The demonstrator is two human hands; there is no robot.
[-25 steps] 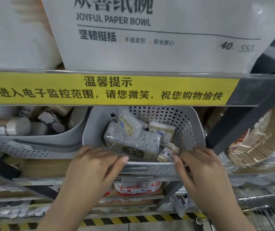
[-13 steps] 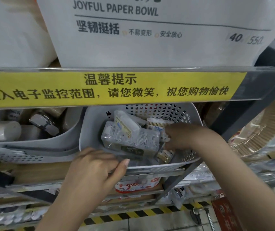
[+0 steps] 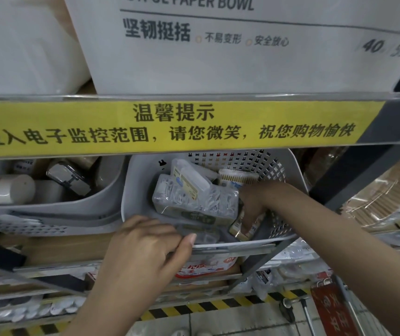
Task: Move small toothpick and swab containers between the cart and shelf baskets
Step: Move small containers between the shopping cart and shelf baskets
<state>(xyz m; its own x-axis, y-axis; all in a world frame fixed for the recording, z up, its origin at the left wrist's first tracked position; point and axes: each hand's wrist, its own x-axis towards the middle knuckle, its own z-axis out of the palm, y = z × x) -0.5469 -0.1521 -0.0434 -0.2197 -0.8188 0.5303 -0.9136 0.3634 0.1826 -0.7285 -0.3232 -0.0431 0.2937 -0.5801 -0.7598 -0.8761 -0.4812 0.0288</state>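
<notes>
Mid-frame, the left hand [image 3: 145, 241] grips the grey basket [image 3: 140, 190] rim while the right hand [image 3: 252, 207] closes on a small bottle [image 3: 239, 226] inside, transfer barely begun.

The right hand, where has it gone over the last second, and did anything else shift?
The right hand left the front rim of the grey basket and reached down inside, where its fingers now close on a small bottle at the basket's right front corner. The left hand stayed gripping the front rim, and the clear boxes of floss picks stayed put.
</notes>
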